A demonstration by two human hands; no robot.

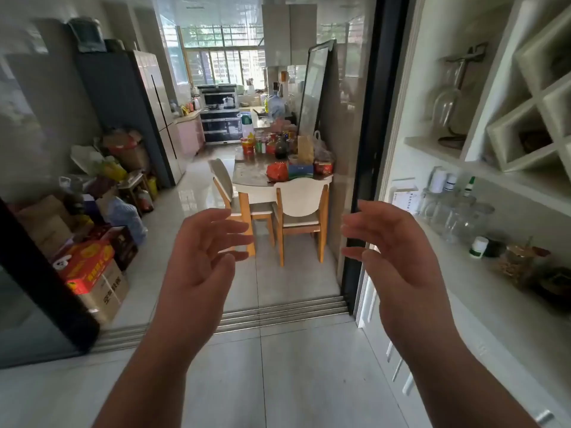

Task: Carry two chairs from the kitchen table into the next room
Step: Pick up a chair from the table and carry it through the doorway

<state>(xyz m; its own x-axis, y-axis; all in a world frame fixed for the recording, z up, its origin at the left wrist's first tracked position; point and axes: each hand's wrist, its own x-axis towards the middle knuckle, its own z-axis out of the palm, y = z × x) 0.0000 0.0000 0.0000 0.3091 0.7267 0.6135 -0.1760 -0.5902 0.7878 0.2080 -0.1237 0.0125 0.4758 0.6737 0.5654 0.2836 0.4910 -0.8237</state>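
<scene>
Two chairs with white backs and orange wooden legs stand at the kitchen table (251,176), beyond a sliding-door track. One chair (301,208) is tucked at the table's near end, its back towards me. The other chair (224,188) stands at the table's left side. My left hand (200,257) and my right hand (398,257) are raised in front of me on this side of the doorway, palms facing each other, fingers spread, holding nothing. Both hands are well short of the chairs.
The table top is crowded with jars, bottles and bags. Cardboard boxes (92,273) and bags pile along the left wall by a tall fridge (139,109). A dark door frame (367,149) and shelves with glassware (457,211) line the right. The metal floor track (278,313) crosses the doorway.
</scene>
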